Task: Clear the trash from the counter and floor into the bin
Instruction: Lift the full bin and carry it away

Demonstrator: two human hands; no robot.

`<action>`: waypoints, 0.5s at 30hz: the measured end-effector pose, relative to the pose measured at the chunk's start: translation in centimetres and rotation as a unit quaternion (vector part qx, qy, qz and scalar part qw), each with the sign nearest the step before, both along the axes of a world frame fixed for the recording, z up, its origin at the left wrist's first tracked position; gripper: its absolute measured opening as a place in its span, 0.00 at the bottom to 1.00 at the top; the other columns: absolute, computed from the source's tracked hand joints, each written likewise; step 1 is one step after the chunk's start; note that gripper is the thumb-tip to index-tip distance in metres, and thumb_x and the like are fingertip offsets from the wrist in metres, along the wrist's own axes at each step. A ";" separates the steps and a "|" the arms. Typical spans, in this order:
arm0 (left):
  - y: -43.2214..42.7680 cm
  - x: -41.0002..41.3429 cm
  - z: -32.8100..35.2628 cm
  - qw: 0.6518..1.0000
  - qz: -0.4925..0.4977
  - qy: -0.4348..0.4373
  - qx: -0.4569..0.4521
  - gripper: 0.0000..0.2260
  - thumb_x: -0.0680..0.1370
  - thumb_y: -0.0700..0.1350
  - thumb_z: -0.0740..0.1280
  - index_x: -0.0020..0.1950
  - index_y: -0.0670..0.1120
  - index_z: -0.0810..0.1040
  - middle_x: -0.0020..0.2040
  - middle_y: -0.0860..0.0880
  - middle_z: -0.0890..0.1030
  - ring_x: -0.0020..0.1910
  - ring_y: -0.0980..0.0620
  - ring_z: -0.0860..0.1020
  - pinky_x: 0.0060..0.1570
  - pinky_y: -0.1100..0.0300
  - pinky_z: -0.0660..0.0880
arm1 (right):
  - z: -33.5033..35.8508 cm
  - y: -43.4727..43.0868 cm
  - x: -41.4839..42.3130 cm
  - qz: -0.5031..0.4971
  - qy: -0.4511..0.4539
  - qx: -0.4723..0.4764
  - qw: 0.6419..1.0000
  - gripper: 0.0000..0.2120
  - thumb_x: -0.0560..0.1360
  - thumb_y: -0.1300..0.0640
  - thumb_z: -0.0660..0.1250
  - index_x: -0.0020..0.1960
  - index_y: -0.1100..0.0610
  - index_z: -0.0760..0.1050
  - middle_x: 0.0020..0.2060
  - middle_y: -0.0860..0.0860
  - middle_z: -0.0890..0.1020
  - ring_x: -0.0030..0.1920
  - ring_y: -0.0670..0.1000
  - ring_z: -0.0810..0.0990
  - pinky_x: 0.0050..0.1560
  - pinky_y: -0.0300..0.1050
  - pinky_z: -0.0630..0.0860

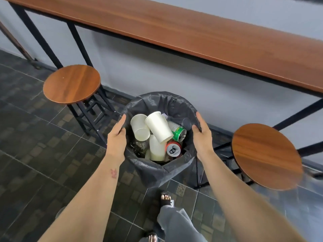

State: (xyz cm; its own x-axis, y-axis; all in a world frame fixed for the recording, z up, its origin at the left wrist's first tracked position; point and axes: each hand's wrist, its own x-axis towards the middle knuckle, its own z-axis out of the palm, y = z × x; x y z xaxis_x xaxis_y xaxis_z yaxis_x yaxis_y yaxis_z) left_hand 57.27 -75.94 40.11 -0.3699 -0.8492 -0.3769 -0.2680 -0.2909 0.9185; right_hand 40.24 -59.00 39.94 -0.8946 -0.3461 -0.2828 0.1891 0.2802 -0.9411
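Note:
A bin [157, 170] lined with a black bag stands on the tiled floor below the counter [192, 35]. Inside it lie white paper cups [158, 127], a green can [178, 132], a red can [173, 148] and a clear crumpled bottle [140, 145]. My left hand [116, 137] grips the bin's left rim, fingers curled over the bag edge. On the right rim my right hand [201, 135] holds the bag edge the same way. The long wooden counter top shows no trash in the visible stretch.
Two round wooden stools flank the bin: one at the left [71, 83], one at the right [266, 155]. Black metal counter legs [78, 42] run down to the floor. My sandalled feet [167, 200] stand just in front of the bin. A grey wall is behind.

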 end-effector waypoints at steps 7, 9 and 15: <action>6.1 2.0 1.4 0.995 -0.101 0.013 -0.016 0.20 0.84 0.39 0.56 0.71 0.59 0.74 0.74 0.55 0.68 0.73 0.52 0.64 0.73 0.51 0.60 | 0.7 9.3 5.1 -0.080 0.013 0.000 0.997 0.24 0.82 0.61 0.59 0.74 0.41 0.66 0.72 0.41 0.69 0.74 0.47 0.65 0.66 0.40 0.64; 8.1 2.5 1.3 0.991 -0.130 0.013 -0.009 0.20 0.84 0.39 0.56 0.71 0.58 0.73 0.75 0.55 0.67 0.74 0.52 0.64 0.73 0.51 0.60 | 0.6 12.0 6.7 -0.107 0.008 0.007 0.994 0.24 0.82 0.60 0.59 0.74 0.41 0.66 0.72 0.42 0.69 0.73 0.47 0.66 0.61 0.38 0.65; 14.2 3.1 0.5 0.979 -0.202 0.008 0.013 0.21 0.84 0.37 0.56 0.70 0.58 0.75 0.74 0.52 0.68 0.74 0.50 0.64 0.72 0.55 0.60 | -0.4 20.0 10.2 -0.193 -0.005 0.018 0.981 0.22 0.82 0.59 0.59 0.73 0.42 0.67 0.72 0.43 0.70 0.57 0.43 0.75 0.57 0.36 0.69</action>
State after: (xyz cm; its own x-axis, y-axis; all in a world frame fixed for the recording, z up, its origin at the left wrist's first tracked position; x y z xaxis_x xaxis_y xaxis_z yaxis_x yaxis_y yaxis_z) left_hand 60.40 -61.77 40.57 -0.6805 -0.6219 -0.3876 -0.3510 -0.1877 0.9174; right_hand 50.40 -38.98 39.57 -0.9540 0.0283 -0.2984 0.2972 0.2181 -0.9296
